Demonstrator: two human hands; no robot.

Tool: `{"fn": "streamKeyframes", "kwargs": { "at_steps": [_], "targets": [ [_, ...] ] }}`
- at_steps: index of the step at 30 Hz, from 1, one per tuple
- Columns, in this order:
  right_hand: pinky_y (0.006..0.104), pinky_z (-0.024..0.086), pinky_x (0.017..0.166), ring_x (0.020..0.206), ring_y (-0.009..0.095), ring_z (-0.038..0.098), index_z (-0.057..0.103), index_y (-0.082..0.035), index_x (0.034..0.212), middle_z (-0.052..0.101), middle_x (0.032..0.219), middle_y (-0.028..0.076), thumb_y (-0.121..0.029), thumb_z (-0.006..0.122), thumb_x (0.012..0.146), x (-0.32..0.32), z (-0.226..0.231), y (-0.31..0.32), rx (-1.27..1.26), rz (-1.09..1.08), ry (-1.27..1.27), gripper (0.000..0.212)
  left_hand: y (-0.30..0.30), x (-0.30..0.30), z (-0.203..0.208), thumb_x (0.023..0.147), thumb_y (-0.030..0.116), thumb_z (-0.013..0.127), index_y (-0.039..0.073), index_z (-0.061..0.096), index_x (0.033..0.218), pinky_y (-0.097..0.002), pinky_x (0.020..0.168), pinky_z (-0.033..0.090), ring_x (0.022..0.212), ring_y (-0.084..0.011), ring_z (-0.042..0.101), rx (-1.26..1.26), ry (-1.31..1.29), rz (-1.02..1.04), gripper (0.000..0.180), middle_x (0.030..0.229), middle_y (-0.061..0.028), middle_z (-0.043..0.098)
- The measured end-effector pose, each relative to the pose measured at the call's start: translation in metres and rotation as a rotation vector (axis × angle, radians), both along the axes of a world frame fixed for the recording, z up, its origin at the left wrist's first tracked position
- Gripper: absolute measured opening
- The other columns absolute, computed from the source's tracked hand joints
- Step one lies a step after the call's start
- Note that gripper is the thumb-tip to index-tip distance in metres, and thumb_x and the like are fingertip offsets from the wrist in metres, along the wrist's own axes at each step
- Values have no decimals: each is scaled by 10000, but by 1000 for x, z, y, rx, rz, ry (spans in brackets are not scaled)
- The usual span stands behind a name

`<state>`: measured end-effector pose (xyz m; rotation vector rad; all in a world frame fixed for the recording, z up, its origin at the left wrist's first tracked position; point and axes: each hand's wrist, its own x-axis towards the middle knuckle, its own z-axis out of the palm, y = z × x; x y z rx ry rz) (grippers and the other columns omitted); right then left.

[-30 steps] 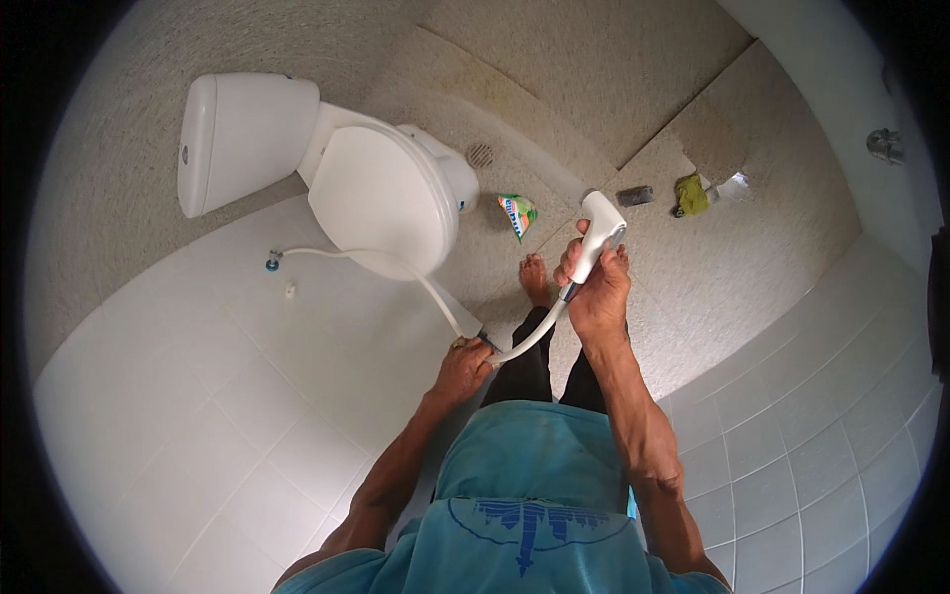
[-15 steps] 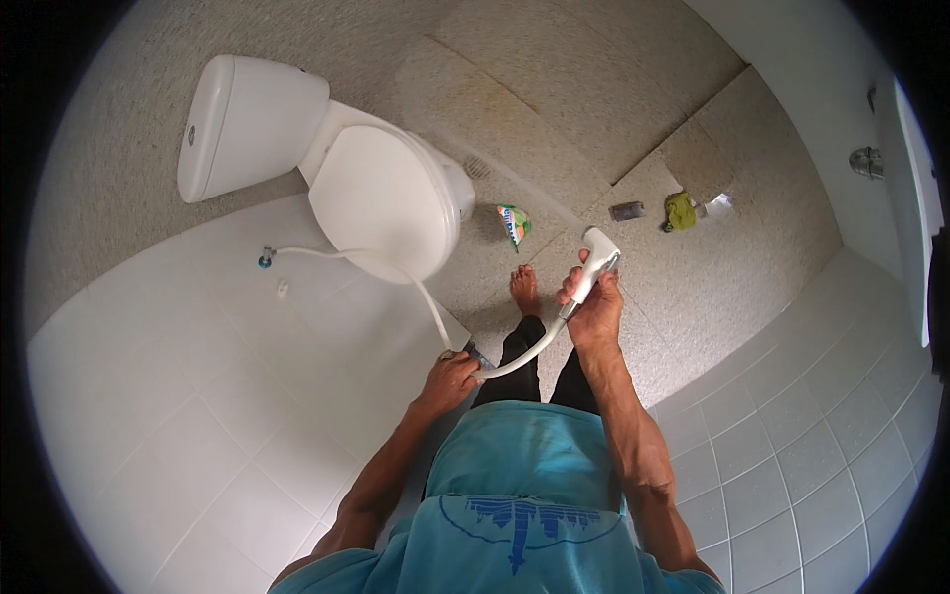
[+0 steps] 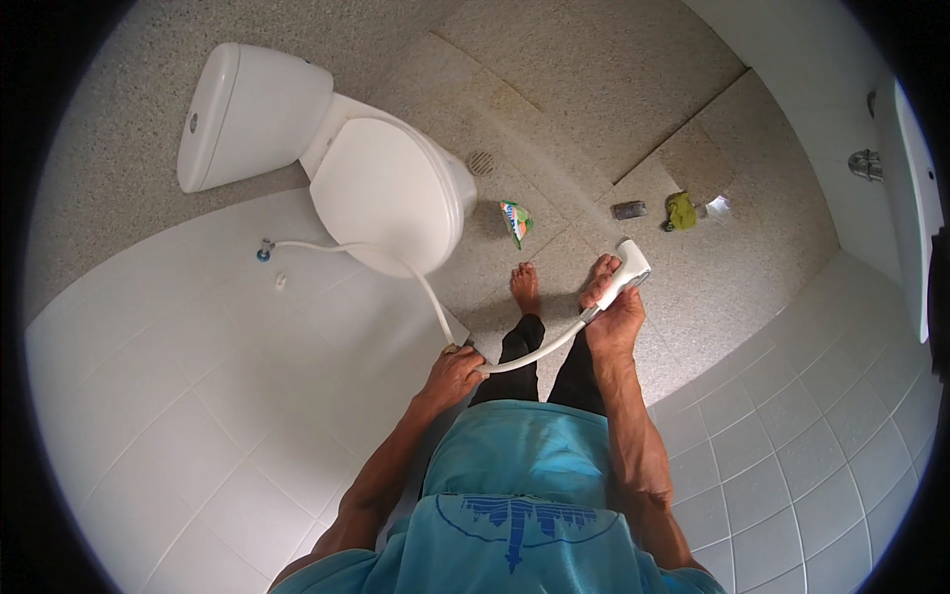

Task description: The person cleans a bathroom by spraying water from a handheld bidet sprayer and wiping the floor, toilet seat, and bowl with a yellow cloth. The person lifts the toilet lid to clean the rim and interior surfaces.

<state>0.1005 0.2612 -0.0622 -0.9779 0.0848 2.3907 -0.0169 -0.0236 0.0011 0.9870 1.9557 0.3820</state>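
My right hand (image 3: pixel 616 315) is wrapped round the handle of a white bidet sprayer (image 3: pixel 625 272). A thin jet of water leaves its head toward the upper left, over the speckled floor. From the sprayer's lower end a white hose (image 3: pixel 539 353) curves down to my left hand (image 3: pixel 455 372), whose fingers are closed round it. Beyond that hand the hose passes by the toilet (image 3: pixel 391 193) to a small valve (image 3: pixel 265 250) on the tiled wall at the left. The toilet's lid is down.
A round floor drain (image 3: pixel 480 162) lies beside the toilet. On the floor stand or lie a colourful packet (image 3: pixel 516 224), a dark scrubbing brush or block (image 3: pixel 628 210) and a yellow-green cloth (image 3: pixel 680 211). A white basin (image 3: pixel 910 208) juts in at the right, near a metal pipe fitting (image 3: pixel 865 165).
My right hand has moved to the right with the sprayer, and the water jet has shifted with it. My left hand stays on the hose in nearly the same place.
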Motion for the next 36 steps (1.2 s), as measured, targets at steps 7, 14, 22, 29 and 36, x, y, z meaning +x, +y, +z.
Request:
{"fn": "streamKeyframes", "kwargs": {
  "at_steps": [7, 14, 22, 29, 36],
  "targets": [
    [334, 461, 655, 724, 180, 536, 538, -56, 1261, 581, 865, 55, -445, 587, 950, 3, 1, 5, -15, -37, -33, 500, 7, -1, 3, 840, 185, 712, 36, 647, 934, -477, 849, 442, 901, -352, 592, -17, 11, -6, 187, 897, -131, 601],
    [346, 446, 649, 706, 190, 520, 545, -80, 1226, 559, 829, 56, -401, 573, 941, 43, 7, 0, -116, -139, -169, 431, 12, 0, -3, 830, 176, 730, 32, 650, 954, -479, 848, 444, 922, -359, 589, -34, -3, -25, 206, 917, -135, 603],
    [359, 460, 669, 760, 202, 552, 556, -67, 1274, 590, 871, 69, -346, 707, 876, 55, 7, 10, -2, -94, -40, 509, 21, 4, -8, 856, 196, 711, 70, 663, 955, -471, 935, 419, 935, -325, 603, -70, -30, -32, 167, 919, -102, 609],
    [350, 444, 687, 768, 207, 519, 540, -71, 1263, 560, 886, 77, -370, 589, 946, 81, 5, 7, -70, -266, -111, 438, 35, -1, -4, 855, 191, 716, 70, 656, 984, -467, 958, 416, 969, -327, 611, -65, -51, -44, 187, 947, -109, 624],
    [358, 451, 720, 783, 208, 518, 522, -88, 1281, 555, 887, 75, -431, 458, 1017, 96, 29, 14, -40, -348, -137, 438, 46, -5, -11, 845, 175, 731, 74, 659, 993, -470, 914, 433, 957, -343, 608, 78, -11, -61, 193, 933, -118, 625]
  ]
}}
